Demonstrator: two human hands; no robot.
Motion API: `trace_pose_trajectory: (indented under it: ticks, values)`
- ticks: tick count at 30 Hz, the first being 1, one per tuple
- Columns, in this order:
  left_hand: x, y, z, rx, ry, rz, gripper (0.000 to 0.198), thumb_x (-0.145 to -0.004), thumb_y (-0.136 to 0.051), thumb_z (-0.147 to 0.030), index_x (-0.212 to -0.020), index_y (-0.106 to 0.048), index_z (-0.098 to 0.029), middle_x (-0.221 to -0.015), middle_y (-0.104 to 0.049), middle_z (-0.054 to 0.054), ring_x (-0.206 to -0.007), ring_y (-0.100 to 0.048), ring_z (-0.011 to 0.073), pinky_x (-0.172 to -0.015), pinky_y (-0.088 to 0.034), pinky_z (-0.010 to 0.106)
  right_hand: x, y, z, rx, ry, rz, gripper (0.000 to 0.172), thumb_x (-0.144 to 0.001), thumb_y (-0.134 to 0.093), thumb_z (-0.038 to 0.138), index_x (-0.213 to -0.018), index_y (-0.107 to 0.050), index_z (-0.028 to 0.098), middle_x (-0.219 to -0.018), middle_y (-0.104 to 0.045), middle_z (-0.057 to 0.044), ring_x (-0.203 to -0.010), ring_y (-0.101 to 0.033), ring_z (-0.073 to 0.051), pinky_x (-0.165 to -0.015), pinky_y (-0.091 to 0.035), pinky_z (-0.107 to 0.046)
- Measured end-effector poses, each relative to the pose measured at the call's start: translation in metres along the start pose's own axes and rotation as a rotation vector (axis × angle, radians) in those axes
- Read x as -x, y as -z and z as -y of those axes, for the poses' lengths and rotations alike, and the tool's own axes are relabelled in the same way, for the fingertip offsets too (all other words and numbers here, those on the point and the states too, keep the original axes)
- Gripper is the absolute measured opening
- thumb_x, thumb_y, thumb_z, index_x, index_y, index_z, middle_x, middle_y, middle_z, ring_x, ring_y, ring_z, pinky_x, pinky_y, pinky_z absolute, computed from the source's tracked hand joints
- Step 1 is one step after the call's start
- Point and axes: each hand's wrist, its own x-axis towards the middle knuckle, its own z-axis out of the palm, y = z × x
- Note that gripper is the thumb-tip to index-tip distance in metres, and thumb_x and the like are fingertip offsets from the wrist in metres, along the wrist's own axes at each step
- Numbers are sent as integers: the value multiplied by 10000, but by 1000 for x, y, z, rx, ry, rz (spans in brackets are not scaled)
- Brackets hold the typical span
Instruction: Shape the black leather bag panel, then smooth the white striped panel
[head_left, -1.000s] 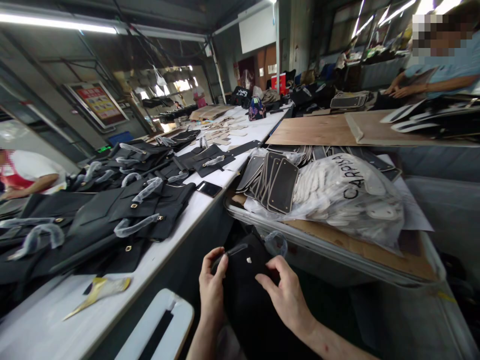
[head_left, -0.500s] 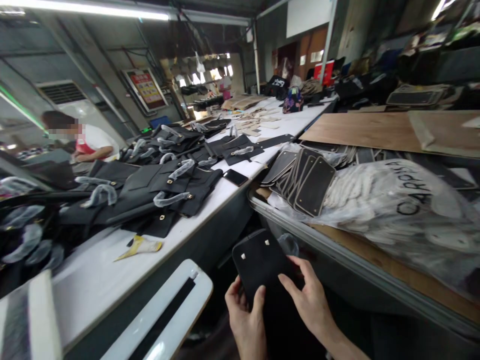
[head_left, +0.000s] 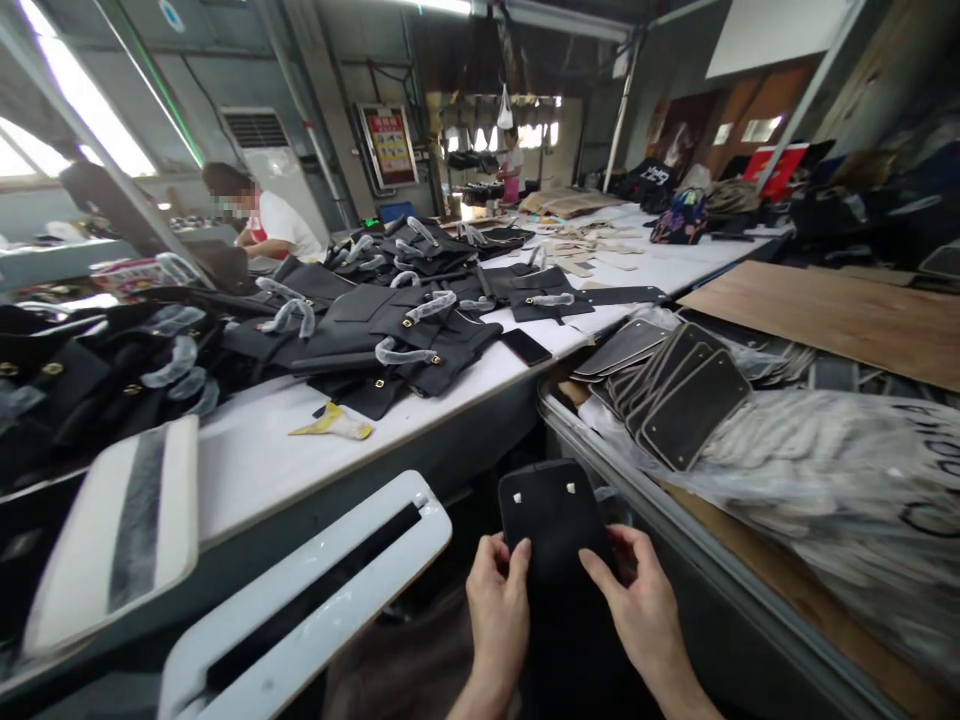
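Between my two hands is a black panel (head_left: 555,530) with rounded top corners and two small pale metal studs near its upper edge. My left hand (head_left: 501,595) pinches its left side, thumb on the face and fingers behind. On the right side, my right hand (head_left: 637,595) grips it the same way. The panel's lower part merges into dark shadow, so its lower end cannot be made out. To the right, a stack of dark grey panels (head_left: 694,405) with pale edges and small studs leans in a bin.
Black bags (head_left: 352,335) with plastic-wrapped handles cover the white table (head_left: 255,440), beside a phone (head_left: 526,346) and a yellow-white scrap (head_left: 334,422). A white slotted frame (head_left: 300,600) stands near on the left. The metal-rimmed bin (head_left: 600,465) borders my right. A person (head_left: 274,225) works beyond the table.
My view has swung left, so the scene sits further right. Both hands still hold the black panel, which now looks more upright, and my right hand grips lower along its edge.
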Motion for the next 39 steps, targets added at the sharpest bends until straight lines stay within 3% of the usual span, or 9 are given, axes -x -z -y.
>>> trace_pose_trajectory:
  ticks: [4, 8, 13, 19, 21, 24, 27, 32, 39]
  values:
    - [-3, -2, 9, 132, 51, -18, 434, -833, -651, -497, -667, -370, -211, -670, -508, -30, -625, -414, 126, -609, -369, 245, 0, -1, 0, -15, 2, 10, 432, -764, -671, 548, -1009, -573, 206, -995, -649, -71, -911, -609, -263, -806, -488, -382]
    - [-6, -5, 9, 288, 110, 3, 459, -776, -714, -505, -665, -389, -200, -697, -529, -27, -647, -466, 129, -622, -394, 242, -1, -2, 7, 6, 50, -33, 374, -822, -618, 551, -953, -565, 205, -894, -646, -50, -807, -606, -230, -746, -491, -348]
    - [-9, -5, 1, 392, 143, 34, 500, -713, -779, -490, -647, -381, -194, -660, -510, -40, -611, -463, 115, -579, -392, 219, -2, -8, 17, 152, 209, -126, 332, -904, -528, 546, -871, -488, 217, -800, -578, -23, -745, -569, -204, -700, -465, -327]
    - [-16, -4, 4, 481, 338, 73, 524, -656, -834, -464, -675, -385, -196, -550, -442, -84, -505, -409, 67, -497, -341, 169, -11, -16, 4, 231, 324, -157, 351, -944, -456, 552, -818, -441, 225, -737, -517, -1, -691, -544, -196, -702, -444, -336]
    - [-15, -4, 6, 513, 374, 109, 493, -654, -837, -473, -762, -436, -208, -609, -533, -68, -545, -508, 87, -534, -403, 182, -14, -17, -1, 240, 330, -153, 366, -943, -450, 567, -807, -431, 228, -724, -504, 4, -680, -536, -195, -696, -436, -338]
    - [-9, -3, 10, 439, 386, 136, 537, -691, -806, -514, -1037, -514, -224, -872, -687, 28, -789, -666, 172, -713, -516, 257, -18, -16, -6, 249, 325, -154, 379, -940, -446, 586, -812, -421, 230, -726, -504, 3, -679, -532, -197, -688, -430, -337]
    - [0, -4, 15, 362, 383, 178, 617, -719, -780, -529, -1172, -540, -186, -1078, -695, 127, -1000, -672, 255, -850, -530, 322, -22, -16, -10, 261, 319, -148, 396, -935, -439, 607, -810, -417, 232, -733, -511, -2, -697, -544, -204, -693, -432, -337]
    - [0, -9, 10, 499, 454, 270, 474, -704, -811, -435, -1030, -652, -128, -1028, -722, 148, -949, -697, 293, -846, -554, 367, -30, -23, -18, 289, 295, -106, 410, -930, -429, 621, -787, -411, 237, -717, -538, -12, -694, -570, -215, -683, -434, -333]
    - [-19, -10, 8, 712, 700, 278, 365, -774, -738, -221, -1110, -630, -124, -971, -734, 154, -900, -716, 290, -806, -582, 401, -39, -25, -16, 288, 246, -28, 423, -910, -452, 637, -763, -391, 245, -628, -519, 22, -586, -552, -191, -613, -423, -312]
